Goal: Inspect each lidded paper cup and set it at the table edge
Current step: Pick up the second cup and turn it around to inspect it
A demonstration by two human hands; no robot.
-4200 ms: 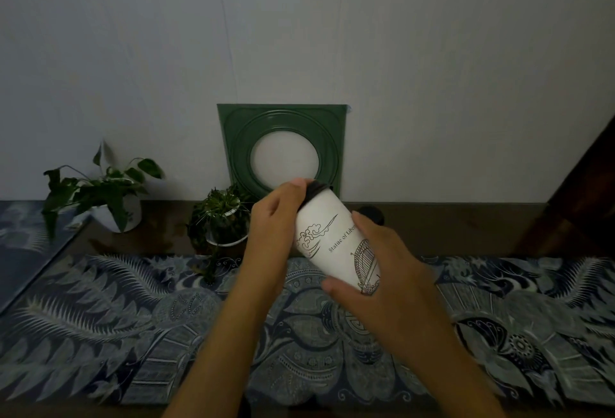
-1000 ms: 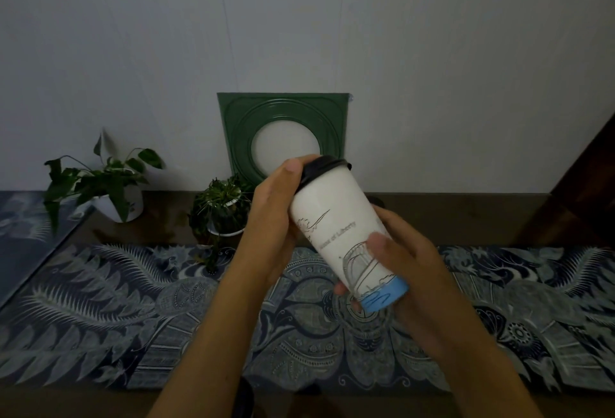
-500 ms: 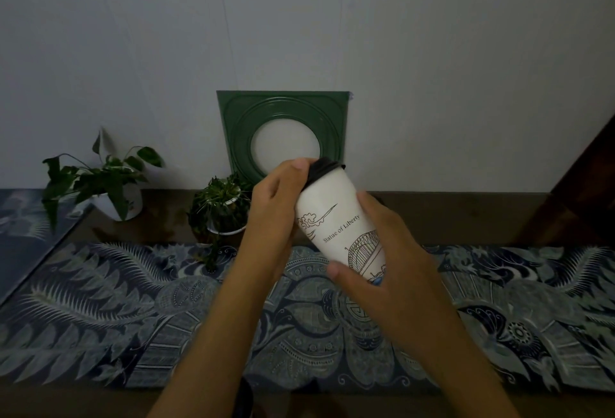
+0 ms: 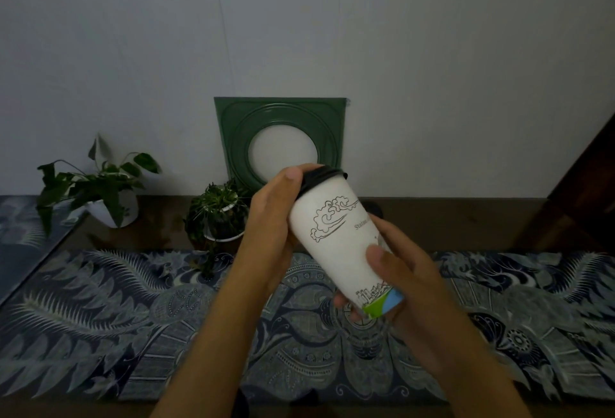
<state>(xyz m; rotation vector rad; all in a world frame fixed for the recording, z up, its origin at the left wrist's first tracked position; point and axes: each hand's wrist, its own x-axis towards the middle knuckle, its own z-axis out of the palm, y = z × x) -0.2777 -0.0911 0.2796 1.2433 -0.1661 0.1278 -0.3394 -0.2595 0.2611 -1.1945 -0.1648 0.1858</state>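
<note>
Nearest the camera runs the dark front edge of the table [image 4: 100, 409], with a blue patterned cloth [image 4: 100, 318] over most of the top and stopping a bit short of that edge. So there's a bare strip right at the near side, probably the landing spot for the cup.

Above the cloth, both hands hold the paper cup [image 4: 336, 244] in mid-air, tilted with its black lid [image 4: 321, 177] leaning up and left and its base pointing down and right. The right hand [image 4: 409, 288] wraps around the lower body, thumb across the front and fingers curled under the blue-green band at the base. The left hand [image 4: 273, 228] grips the upper part, thumb resting right against the lid's rim. That two-point hold looks made for turning it and checking the print and the lid seat, so this reads as the inspecting step, not the placing one.

Open room: the cloth is free left and right of the forearms.

Farther back, a small potted plant [image 4: 216, 214] sits just left of the left hand, so swinging left is tighter. Another leafy plant [image 4: 96, 184] stands far left. A green square frame [image 4: 283, 138] leans on the wall [image 4: 432, 51] behind the cup.
</note>
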